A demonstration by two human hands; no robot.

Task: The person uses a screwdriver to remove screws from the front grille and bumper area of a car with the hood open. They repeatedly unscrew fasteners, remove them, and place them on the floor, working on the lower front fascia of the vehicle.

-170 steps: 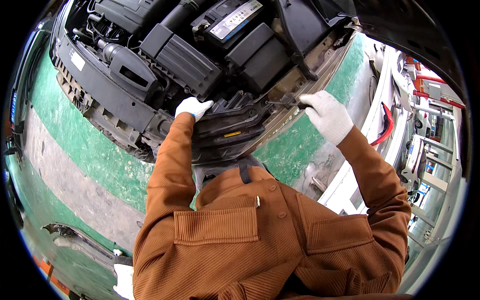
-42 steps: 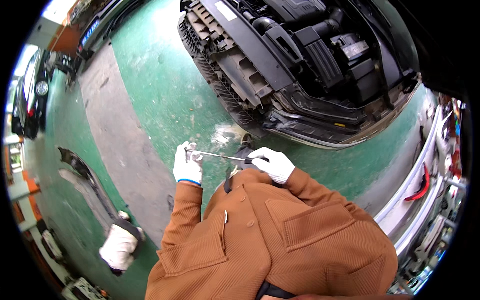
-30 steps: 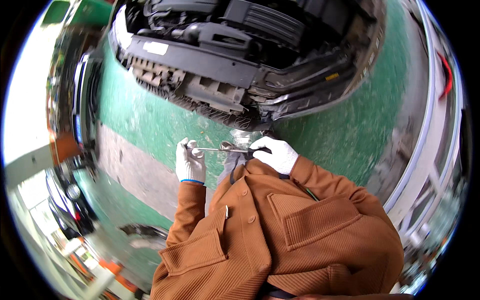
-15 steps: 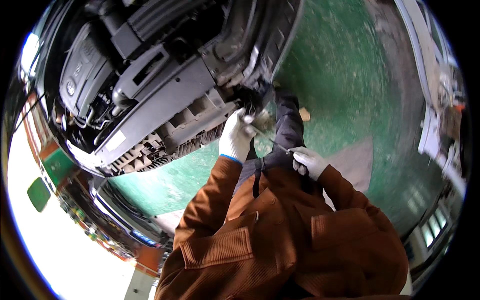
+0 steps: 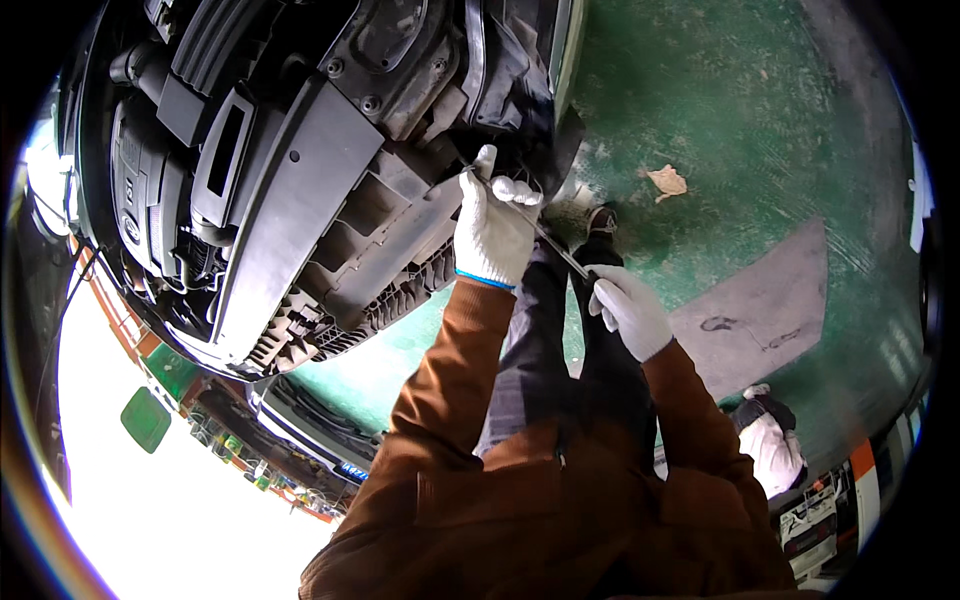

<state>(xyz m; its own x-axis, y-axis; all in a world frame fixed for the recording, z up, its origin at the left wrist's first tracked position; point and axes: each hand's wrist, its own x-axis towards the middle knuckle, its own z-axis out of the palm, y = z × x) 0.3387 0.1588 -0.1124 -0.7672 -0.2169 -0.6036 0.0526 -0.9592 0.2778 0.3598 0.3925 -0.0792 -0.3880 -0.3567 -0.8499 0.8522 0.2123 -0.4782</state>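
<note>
Both my hands wear white knit gloves. A thin metal rod runs slantwise between them. My left hand is closed around its upper end, thumb up, beside the car's exposed front corner. At the lower end, my right hand grips the rod with curled fingers in front of my legs. The rod's tip near the car is too small to make out. Left of my hands, the car shows its engine bay and bare front structure, with the bumper cover off.
A bumper-like part lies at the lower left. On the green floor are a tan scrap and a grey mat with dark marks. A pale and dark shape, perhaps a person, is at the lower right.
My view has shifted, bringing my feet and more of the mat into sight. Both hands still hold the rod, now higher in the picture.
</note>
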